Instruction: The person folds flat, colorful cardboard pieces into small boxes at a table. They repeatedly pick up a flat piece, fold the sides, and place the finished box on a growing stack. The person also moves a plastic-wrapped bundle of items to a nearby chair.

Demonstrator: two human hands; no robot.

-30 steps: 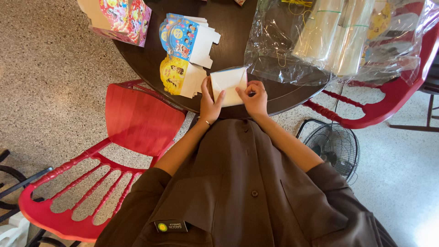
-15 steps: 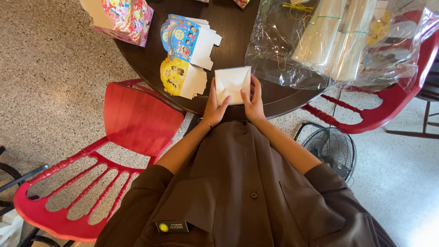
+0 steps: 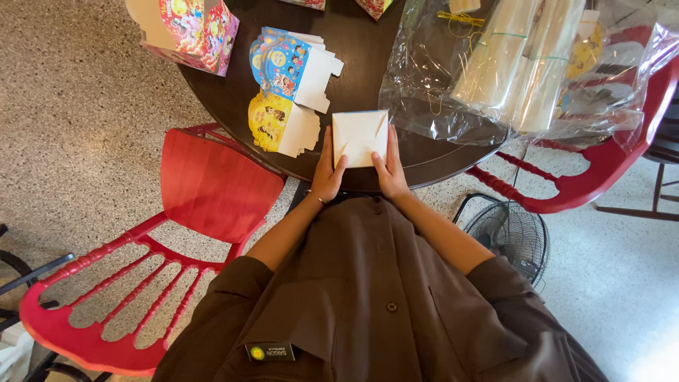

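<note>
Your left hand (image 3: pixel 327 177) and right hand (image 3: pixel 388 172) press the white folded box (image 3: pixel 360 137) from both sides, each grip grasping it at the near edge of the dark round bench (image 3: pixel 368 64). Squeeze unevenly and it may crumple or slide off. 2 red chairs (image 3: pixel 205 191) flank you on speckled floor (image 3: pixel 71 127)

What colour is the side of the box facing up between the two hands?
Plain white; the box shows best in the head view, on the dark round table.
</note>
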